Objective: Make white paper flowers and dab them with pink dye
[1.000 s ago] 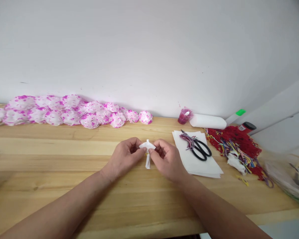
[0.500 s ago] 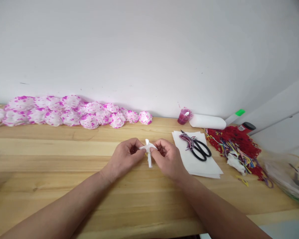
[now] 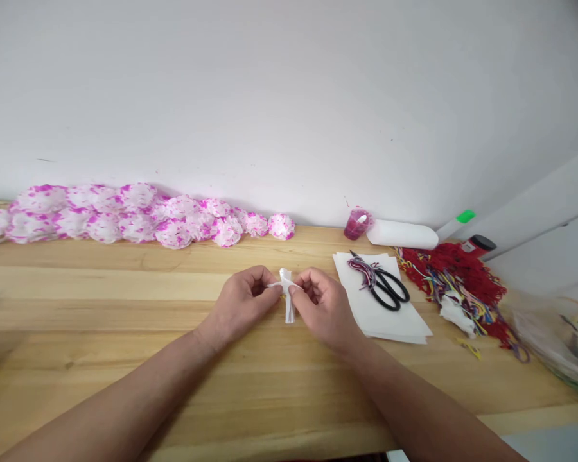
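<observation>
Between my two hands, just above the table, is a narrow folded piece of thin white paper (image 3: 289,312), standing lengthwise away from me. My left hand (image 3: 241,307) pinches a thin white layer at its left side between thumb and fingers. On the other side my right hand (image 3: 326,307) pinches a layer in the same way, so the middle is drawn out sideways. A speck of yellow shows by the left thumb; what it is cannot be made out. The curled fingers hide the gripped edges.
White-and-magenta paper flowers (image 3: 137,226) line the wall. Black-handled scissors (image 3: 388,292) and yarn scraps lie on white paper sheets (image 3: 395,326). Behind stand a cup of magenta liquid (image 3: 356,226) and a white roll (image 3: 402,235). A tangled yarn heap (image 3: 467,276) and plastic bag (image 3: 559,333) are at right.
The white layers between my fingers look thinner and more tautly drawn, and the near end of the folded paper has spread slightly. Both hands have hardly shifted.
</observation>
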The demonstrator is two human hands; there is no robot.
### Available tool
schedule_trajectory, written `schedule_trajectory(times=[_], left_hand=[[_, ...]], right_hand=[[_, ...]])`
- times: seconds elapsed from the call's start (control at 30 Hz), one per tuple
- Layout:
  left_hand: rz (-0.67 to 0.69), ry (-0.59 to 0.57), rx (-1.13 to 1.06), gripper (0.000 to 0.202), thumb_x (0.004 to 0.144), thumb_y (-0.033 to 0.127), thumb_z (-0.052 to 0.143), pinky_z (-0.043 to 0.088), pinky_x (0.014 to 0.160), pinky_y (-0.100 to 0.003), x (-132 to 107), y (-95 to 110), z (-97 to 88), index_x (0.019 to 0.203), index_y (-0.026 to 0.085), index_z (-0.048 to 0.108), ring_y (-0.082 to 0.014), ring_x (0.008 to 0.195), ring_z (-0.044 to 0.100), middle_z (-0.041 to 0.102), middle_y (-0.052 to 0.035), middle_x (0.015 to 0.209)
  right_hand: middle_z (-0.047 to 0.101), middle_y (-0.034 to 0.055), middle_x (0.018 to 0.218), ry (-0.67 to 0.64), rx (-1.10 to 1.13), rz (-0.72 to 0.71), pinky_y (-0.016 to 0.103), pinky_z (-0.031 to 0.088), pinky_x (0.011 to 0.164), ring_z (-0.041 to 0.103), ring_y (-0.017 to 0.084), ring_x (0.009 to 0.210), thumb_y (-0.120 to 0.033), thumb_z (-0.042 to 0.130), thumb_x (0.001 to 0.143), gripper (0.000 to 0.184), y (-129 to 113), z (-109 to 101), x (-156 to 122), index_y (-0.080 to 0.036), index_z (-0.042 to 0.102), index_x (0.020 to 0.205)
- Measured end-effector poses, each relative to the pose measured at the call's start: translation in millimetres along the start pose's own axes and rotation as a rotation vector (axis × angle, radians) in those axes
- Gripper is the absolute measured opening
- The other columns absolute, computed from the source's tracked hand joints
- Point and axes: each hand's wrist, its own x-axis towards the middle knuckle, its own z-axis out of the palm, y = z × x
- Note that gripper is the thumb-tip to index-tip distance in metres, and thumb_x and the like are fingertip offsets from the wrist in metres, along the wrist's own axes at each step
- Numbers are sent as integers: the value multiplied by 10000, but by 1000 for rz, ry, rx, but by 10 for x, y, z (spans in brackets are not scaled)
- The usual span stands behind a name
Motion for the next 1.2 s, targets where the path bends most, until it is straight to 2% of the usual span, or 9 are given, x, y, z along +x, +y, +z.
schedule_trajectory(times=[0.13, 0.33, 0.47, 0.57, 0.77, 0.87, 1.03, 1.2], left_hand=[[30, 9, 63, 197, 843, 354, 624, 381, 537, -203, -10, -14, 3, 762, 181, 576, -105, 601, 509, 602, 26, 677], [42, 12, 48, 209, 847, 360, 622, 400, 555, -212, -9, -6, 3, 761, 177, 568, -107, 606, 516, 602, 23, 693], [81, 27, 73, 218, 849, 389, 630, 414, 586, -217, -19, 1, 11, 799, 182, 586, -118, 656, 537, 614, 18, 738], [96, 37, 69, 263, 859, 417, 620, 393, 572, -214, -16, -6, 8, 758, 179, 573, -108, 632, 500, 577, 27, 692], [11, -6, -49, 357, 886, 483, 563, 353, 536, -224, 22, -19, -8, 717, 169, 563, -104, 577, 455, 526, 30, 617], [10, -8, -31, 402, 893, 517, 541, 355, 544, -230, 13, 12, -11, 710, 162, 584, -108, 585, 459, 529, 24, 619], [52, -6, 50, 338, 839, 497, 634, 362, 557, -220, -23, 53, -14, 777, 164, 635, -108, 620, 470, 573, 22, 678], [34, -16, -24, 332, 861, 467, 606, 357, 549, -218, -8, 46, -14, 720, 166, 592, -104, 594, 452, 541, 29, 635]], right_hand=[[552, -40, 637, 7, -31, -31, 208, 391, 511, 481, 98, 555, -264, 618, 828, 122, -5, 9, -10, -197, 558, 746], [546, -40, 617, 27, -17, -2, 203, 393, 504, 496, 99, 550, -260, 600, 838, 143, 0, 5, -1, -195, 547, 722], [513, -48, 606, 7, -63, -53, 203, 364, 495, 455, 94, 543, -264, 587, 849, 152, 0, 8, -5, -197, 538, 721], [484, -53, 601, -11, -75, -81, 205, 353, 496, 433, 93, 542, -269, 576, 860, 161, 7, 10, -12, -200, 528, 723], [493, -49, 629, -38, -42, -63, 213, 363, 515, 446, 98, 560, -253, 560, 872, 139, 5, 9, -14, -200, 535, 747], [491, -48, 634, -41, -19, -57, 214, 358, 519, 442, 97, 566, -267, 563, 882, 155, -3, 6, -10, -197, 537, 745], [468, -52, 620, -54, 32, -55, 217, 334, 507, 417, 96, 553, -312, 548, 911, 200, 13, -4, -9, -201, 524, 747], [443, -53, 614, -73, 96, -25, 224, 322, 518, 397, 99, 563, -321, 511, 934, 245, 57, -24, 8, -202, 501, 720]])
